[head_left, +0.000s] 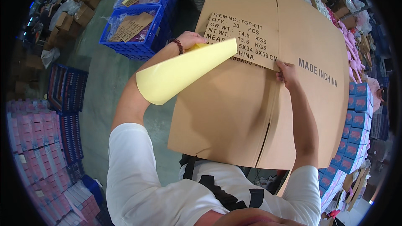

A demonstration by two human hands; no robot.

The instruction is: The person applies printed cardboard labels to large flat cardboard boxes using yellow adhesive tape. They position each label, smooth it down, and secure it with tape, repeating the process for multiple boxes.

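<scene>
A large flattened cardboard carton (220, 123) with black print fills the middle and right of the view. On its upper left lies a brown printed sheet (241, 24). My left hand (188, 42) is closed at the sheet's left edge, beside a pale yellow paper (180, 73) that curls down over my forearm. My right hand (287, 73) pinches the sheet's lower right corner. The lower rows of the sheet's print are partly hidden behind the yellow paper, and similar print shows on the carton just below it.
Blue crates (125, 44) holding bagged goods stand at upper left on the floor (96, 125). Stacked pink boxes (35, 134) line the lower left; blue boxes (354, 129) are piled along the right. Part of another person (374, 90) shows at the far right edge.
</scene>
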